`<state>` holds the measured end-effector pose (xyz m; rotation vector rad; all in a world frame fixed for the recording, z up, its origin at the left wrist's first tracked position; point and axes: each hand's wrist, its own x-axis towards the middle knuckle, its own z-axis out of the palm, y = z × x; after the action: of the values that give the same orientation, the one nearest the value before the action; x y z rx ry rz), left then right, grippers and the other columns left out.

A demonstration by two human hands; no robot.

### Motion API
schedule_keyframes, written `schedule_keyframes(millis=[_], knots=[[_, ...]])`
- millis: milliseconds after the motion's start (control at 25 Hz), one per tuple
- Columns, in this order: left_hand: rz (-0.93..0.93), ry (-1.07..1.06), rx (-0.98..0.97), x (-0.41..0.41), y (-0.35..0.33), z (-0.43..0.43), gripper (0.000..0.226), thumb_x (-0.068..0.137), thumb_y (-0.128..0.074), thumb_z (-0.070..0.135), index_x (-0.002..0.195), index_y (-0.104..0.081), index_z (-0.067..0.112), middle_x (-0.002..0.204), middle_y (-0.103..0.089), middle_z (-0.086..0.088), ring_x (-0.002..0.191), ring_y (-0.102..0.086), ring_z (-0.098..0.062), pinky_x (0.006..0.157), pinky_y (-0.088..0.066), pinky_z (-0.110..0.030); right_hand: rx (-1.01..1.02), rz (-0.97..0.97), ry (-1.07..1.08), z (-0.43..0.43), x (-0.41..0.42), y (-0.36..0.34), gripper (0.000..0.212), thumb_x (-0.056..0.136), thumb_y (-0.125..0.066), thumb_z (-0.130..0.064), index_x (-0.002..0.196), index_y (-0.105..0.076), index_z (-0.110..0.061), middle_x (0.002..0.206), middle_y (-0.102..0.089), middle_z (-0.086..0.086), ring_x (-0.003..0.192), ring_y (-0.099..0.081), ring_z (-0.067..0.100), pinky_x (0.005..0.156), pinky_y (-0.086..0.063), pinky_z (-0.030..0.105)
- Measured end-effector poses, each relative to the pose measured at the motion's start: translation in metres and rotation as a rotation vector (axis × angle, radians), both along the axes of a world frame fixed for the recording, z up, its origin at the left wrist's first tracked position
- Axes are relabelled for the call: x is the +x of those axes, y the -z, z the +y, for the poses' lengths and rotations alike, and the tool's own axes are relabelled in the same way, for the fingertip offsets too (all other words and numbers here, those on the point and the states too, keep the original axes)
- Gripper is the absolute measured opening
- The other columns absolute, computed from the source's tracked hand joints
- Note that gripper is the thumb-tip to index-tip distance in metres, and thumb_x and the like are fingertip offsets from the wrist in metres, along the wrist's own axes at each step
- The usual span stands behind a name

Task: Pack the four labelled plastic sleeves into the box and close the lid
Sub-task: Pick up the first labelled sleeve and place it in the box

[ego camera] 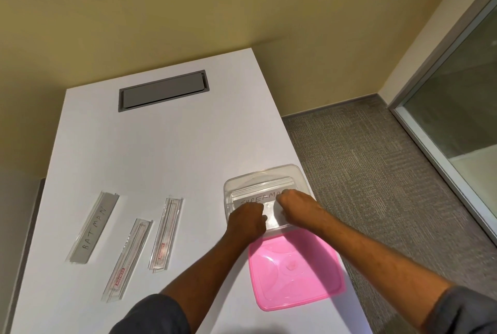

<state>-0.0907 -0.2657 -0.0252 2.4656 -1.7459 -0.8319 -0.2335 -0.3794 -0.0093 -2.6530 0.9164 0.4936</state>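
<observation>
A clear plastic box [295,172] stands near the table's right edge. Inside it lies a sleeve labelled SUPERMAN [262,195]; my left hand [246,222] and my right hand [297,207] both press on its near part, fingers curled on it. The pink lid [295,266] lies flat just in front of the box. Three more sleeves lie to the left on the table: one labelled BATMAN [92,227] and two with red print, one nearer me [127,259] and one closer to the box [166,234].
The white table [161,151] has a grey cable hatch [162,91] at its far end. Its right edge runs close by the box and lid, with grey carpet [376,172] below. A glass partition [457,97] stands at the far right.
</observation>
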Motion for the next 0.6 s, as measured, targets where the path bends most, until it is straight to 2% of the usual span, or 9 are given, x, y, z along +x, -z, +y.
schedule_keyframes(millis=[160, 280, 480, 600], knots=[[0.026, -0.029, -0.029, 0.001, -0.003, 0.002, 0.028, 0.104, -0.059, 0.034, 0.119, -0.074, 0.015, 0.126, -0.077, -0.010, 0.117, -0.071, -0.031, 0.099, -0.061, -0.045, 0.007, -0.019, 0.039, 0.003, -0.002, -0.001, 0.021, 0.100, -0.070, -0.012, 0.120, -0.069, -0.005, 0.119, -0.072, 0.013, 0.108, -0.072, 0.028, 0.093, -0.063, 0.041], [0.064, -0.127, -0.159, 0.003, -0.020, 0.011, 0.034, 0.105, -0.057, 0.034, 0.132, -0.074, 0.022, 0.135, -0.076, -0.004, 0.124, -0.070, -0.028, 0.102, -0.058, -0.041, 0.002, -0.076, 0.072, 0.006, -0.002, -0.012, 0.022, 0.101, -0.071, -0.022, 0.117, -0.069, -0.007, 0.118, -0.072, 0.012, 0.109, -0.072, 0.031, 0.088, -0.062, 0.043], [0.183, -0.404, -0.438, 0.019, -0.059, 0.052, 0.027, 0.104, -0.059, 0.026, 0.119, -0.081, 0.025, 0.115, -0.083, 0.003, 0.104, -0.076, -0.021, 0.088, -0.062, -0.038, 0.022, -0.303, 0.202, 0.034, 0.013, -0.044, 0.026, 0.101, -0.070, -0.032, 0.119, -0.073, -0.013, 0.117, -0.076, 0.008, 0.109, -0.072, 0.030, 0.087, -0.060, 0.042], [0.291, -0.547, -0.492, 0.040, -0.070, 0.097, 0.022, 0.102, -0.062, 0.019, 0.111, -0.083, 0.022, 0.102, -0.084, 0.006, 0.094, -0.077, -0.014, 0.085, -0.063, -0.039, 0.103, -0.465, 0.256, 0.077, 0.034, -0.061, 0.025, 0.101, -0.070, -0.032, 0.120, -0.076, -0.016, 0.118, -0.078, 0.003, 0.110, -0.071, 0.025, 0.091, -0.057, 0.039]])
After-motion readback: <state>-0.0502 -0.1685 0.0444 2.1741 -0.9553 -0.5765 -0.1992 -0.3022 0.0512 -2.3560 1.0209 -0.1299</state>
